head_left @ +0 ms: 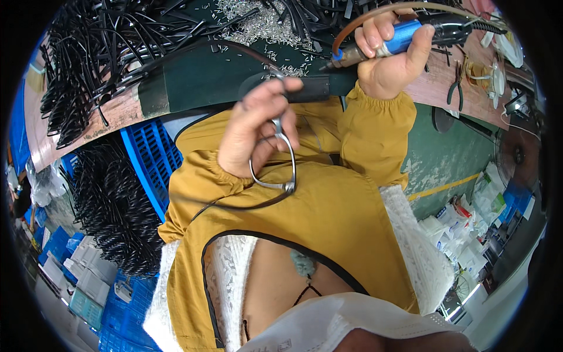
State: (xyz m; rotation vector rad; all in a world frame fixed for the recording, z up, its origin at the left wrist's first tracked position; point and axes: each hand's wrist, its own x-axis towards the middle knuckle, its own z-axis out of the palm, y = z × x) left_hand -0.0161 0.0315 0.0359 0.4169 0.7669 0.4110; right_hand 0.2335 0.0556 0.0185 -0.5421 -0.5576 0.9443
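My left hand [249, 132] grips a thin dark eyeglass frame [290, 187] near its bridge, over my lap just in front of the table edge. One rim hangs below the fingers, with a long temple reaching out to the left; the frame and fingertips are slightly blurred. Wrapped round a blue-bodied powered screwdriver [403, 36], my right hand [390, 73] is raised over the table at the right. The tool's tip points left and down, apart from the eyeglass frame. Beneath the tip, a black block [315, 89] lies at the table edge.
Small silvery metal pieces [261, 26] are heaped on the dark mat. Many black eyeglass frames [117, 58] cover the table's left side. Pliers [455, 88] lie at the right. Below left are a blue crate [151, 161] and a big black pile of frames [114, 205].
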